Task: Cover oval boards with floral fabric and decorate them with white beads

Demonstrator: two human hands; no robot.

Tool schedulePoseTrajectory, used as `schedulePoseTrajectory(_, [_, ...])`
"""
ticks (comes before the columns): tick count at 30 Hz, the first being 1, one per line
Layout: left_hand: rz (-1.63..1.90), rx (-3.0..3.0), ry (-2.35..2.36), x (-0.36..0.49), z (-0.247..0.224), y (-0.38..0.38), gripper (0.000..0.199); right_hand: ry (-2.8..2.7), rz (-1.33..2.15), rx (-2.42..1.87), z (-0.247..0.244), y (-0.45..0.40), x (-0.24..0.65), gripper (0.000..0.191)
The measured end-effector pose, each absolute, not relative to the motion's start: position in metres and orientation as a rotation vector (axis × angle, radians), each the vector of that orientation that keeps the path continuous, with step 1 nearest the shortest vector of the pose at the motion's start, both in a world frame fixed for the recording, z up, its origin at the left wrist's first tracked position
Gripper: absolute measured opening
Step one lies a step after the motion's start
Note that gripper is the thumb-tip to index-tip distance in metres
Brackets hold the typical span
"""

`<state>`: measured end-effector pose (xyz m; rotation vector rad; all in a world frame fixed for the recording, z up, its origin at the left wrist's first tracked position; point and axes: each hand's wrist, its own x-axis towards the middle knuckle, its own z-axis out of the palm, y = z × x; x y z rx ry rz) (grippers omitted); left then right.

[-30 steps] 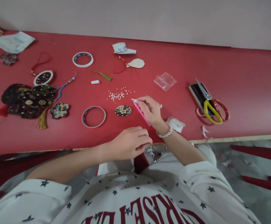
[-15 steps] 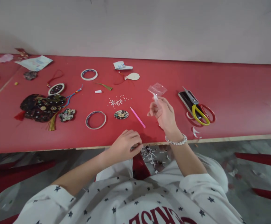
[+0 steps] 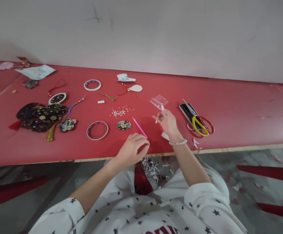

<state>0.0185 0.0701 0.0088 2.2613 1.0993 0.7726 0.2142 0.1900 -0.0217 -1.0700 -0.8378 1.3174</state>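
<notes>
My right hand [image 3: 168, 123] holds a small white, pointed tube [image 3: 163, 110] upright between its fingers, just in front of a clear plastic bag [image 3: 159, 101]. My left hand [image 3: 131, 150] rests at the table's front edge with curved fingers, its thumb apart and nothing visible in it. Its fingertips are close to the lower end of a pink pencil [image 3: 140, 128]. Left of the pencil lies an oval floral piece [image 3: 123, 125], and behind that is a scatter of tiny white beads [image 3: 119, 112].
Yellow-and-red scissors [image 3: 200, 125] lie over a dark phone-like object [image 3: 188, 113] at the right. Two tape rings [image 3: 97, 130], a white cap [image 3: 101, 102] and dark floral pouches [image 3: 41, 117] with tassels are at the left. A white paddle-shaped piece [image 3: 135, 88] lies farther back.
The view has shifted slightly. My left hand has moved forward, closer to the pencil, and its fingers have spread. My right hand has turned a little with the tube, and a white paper shows beside its wrist.
</notes>
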Motion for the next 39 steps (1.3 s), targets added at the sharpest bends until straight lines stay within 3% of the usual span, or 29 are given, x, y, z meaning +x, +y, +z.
schedulePoseTrajectory(6, [0.467, 2.613, 1.201, 0.042, 0.010, 0.098, 0.031, -0.842, 1.283, -1.109, -0.028, 0.195, 0.213, 0.025])
schedulePoseTrajectory(17, [0.361, 2.739, 1.175, 0.067, -0.010, 0.139, 0.044, -0.877, 1.264, -1.160, -0.034, 0.196, 0.213, 0.025])
schedulePoseTrajectory(23, [0.366, 2.756, 1.160, 0.069, -0.014, 0.150, 0.040, -0.926, 1.219, -1.144, -0.032, 0.193, 0.212, 0.020])
schedulePoseTrajectory(30, [0.427, 2.718, 1.124, 0.071, -0.014, 0.153, 0.040, -1.083, 1.008, -1.080, 0.001, 0.190, 0.222, 0.020])
schedulePoseTrajectory(39, [0.661, 2.555, 1.034, 0.049, 0.015, 0.116, 0.026, -1.189, 0.927, -1.343, 0.016, 0.137, 0.246, 0.025])
